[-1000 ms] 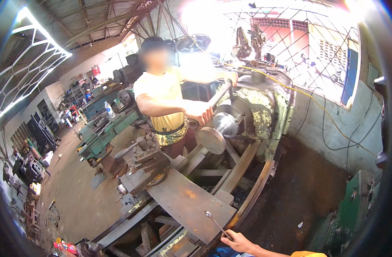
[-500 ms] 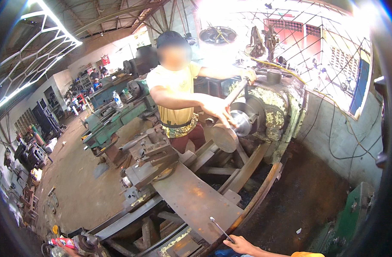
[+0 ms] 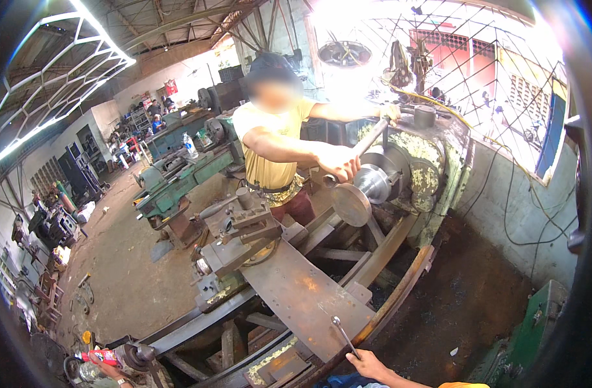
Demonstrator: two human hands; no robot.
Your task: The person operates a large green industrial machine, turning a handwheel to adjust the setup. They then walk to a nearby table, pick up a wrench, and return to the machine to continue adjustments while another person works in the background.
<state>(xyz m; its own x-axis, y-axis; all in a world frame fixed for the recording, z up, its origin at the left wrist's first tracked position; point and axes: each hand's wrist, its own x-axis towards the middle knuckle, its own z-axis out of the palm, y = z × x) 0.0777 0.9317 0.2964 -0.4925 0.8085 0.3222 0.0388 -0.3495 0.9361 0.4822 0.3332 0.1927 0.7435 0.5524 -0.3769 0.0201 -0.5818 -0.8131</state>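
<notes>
My right hand [image 3: 370, 366], at the bottom edge, is closed round a slim metal wrench [image 3: 345, 337] that points up and left over the lathe bed. At the lower left is my left hand [image 3: 106, 368], with a band at the wrist. Its fingers look stretched out beside a red can [image 3: 100, 356] near the tailstock [image 3: 137, 354]; a grip on anything there is not visible. Ahead, a co-worker [image 3: 273, 145] holds a long bar [image 3: 372, 137] with both hands across the chuck [image 3: 377, 179]. A round metal disc [image 3: 351, 205] sits in front of the chuck.
A flat metal plate [image 3: 309, 294] spans the lathe bed, beside the tool carriage [image 3: 247, 226]. A green lathe [image 3: 186, 174] stands behind at the left. Dark cables [image 3: 509, 213] hang on the right wall, and a green machine part [image 3: 535, 330] is at the lower right.
The whole view has shifted slightly. The co-worker's nearer hand has drawn back from the chuck and closed on the bar. My right hand still holds the wrench.
</notes>
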